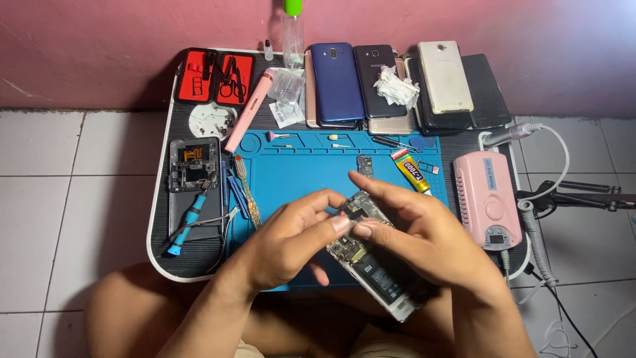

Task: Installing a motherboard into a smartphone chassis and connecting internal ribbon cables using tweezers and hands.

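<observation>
An opened phone (374, 265) with its back cover off, battery and circuit board showing, is held tilted over the blue work mat (298, 166). My right hand (424, 235) grips the phone from the right and underneath. My left hand (291, 238) pinches at the phone's upper end with thumb and forefinger, where both hands' fingertips meet. A small loose circuit part (365, 164) lies on the mat just beyond the hands.
On the small black table (159, 219): a stripped phone frame (193, 164), a blue screwdriver (189, 224), tweezers, a glue tube (413, 172), a pink tool (250, 111), a red tool case (215, 75), several stacked phones (397, 86), a pink control box (485, 195) with cabled handpiece.
</observation>
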